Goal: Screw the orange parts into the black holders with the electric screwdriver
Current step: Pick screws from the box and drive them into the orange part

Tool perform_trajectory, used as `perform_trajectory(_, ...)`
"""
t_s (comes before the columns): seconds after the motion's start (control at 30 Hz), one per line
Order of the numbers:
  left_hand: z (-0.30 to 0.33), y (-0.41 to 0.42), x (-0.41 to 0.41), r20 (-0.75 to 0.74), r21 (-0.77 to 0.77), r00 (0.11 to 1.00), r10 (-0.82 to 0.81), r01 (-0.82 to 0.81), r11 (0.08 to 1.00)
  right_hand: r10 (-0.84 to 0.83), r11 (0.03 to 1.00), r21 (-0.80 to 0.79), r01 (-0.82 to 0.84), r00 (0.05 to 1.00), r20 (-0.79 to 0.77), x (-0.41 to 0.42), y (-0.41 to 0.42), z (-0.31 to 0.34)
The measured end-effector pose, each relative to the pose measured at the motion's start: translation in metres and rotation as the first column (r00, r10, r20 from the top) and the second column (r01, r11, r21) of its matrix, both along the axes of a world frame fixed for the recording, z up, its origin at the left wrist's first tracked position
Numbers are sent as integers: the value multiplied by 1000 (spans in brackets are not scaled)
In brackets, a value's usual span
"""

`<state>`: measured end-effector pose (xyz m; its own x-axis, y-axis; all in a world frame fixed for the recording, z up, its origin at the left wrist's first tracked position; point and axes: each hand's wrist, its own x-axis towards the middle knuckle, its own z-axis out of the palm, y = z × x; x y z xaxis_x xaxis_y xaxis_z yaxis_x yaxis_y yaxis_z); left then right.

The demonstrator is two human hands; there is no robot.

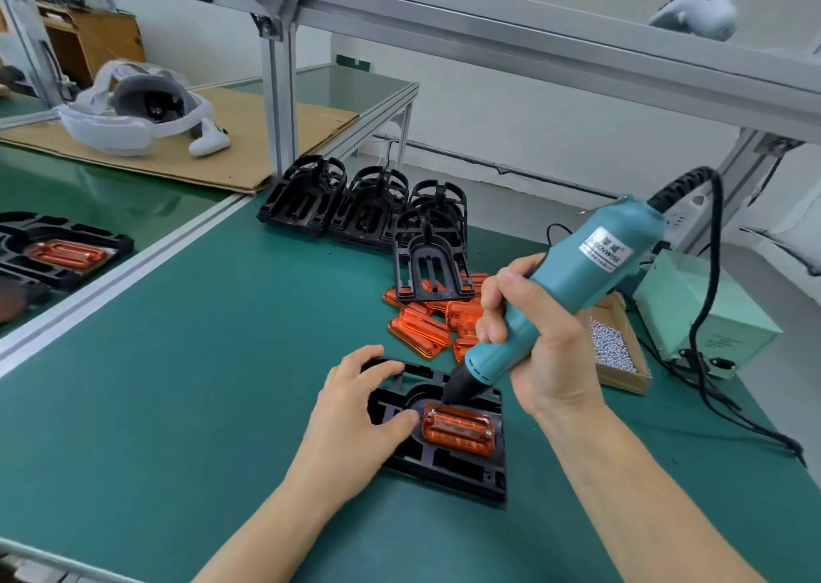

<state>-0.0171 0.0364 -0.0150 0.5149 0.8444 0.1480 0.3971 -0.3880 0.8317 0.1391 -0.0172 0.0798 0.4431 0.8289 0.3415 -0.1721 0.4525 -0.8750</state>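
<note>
1. My right hand [528, 342] grips the screwdriver [573, 289], its tip at the orange part's [457, 429] 11 o'clock corner.
2. My left hand [360, 405], fingers spread, presses the black holder [462, 471] onto the counter [177, 382].
3. The tilted bit could slip and scratch the part.

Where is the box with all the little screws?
The cardboard box of screws sits on the green table, right of the right hand gripping the electric screwdriver, just before the pale green power unit.

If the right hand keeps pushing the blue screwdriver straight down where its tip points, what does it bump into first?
Probably the orange part seated in the black holder, near its back left corner. The right hand aims the screwdriver tip there, seemingly almost touching; depth is hard to judge.
</note>
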Motion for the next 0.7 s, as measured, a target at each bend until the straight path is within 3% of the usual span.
perform_trajectory(0.33,-3,2,1,20,12,1000,-3,3,1000,62,997,-59,-55,991,119,-4,16,4)
perform_trajectory(0.5,-6,2,2,35,30,999,-6,5,1000,223,972,-125,-200,951,214,-6,26,10)
perform_trajectory(0.7,-7,3,3,68,27,998,-8,7,1000,454,890,-211,-404,825,337,-13,38,12)
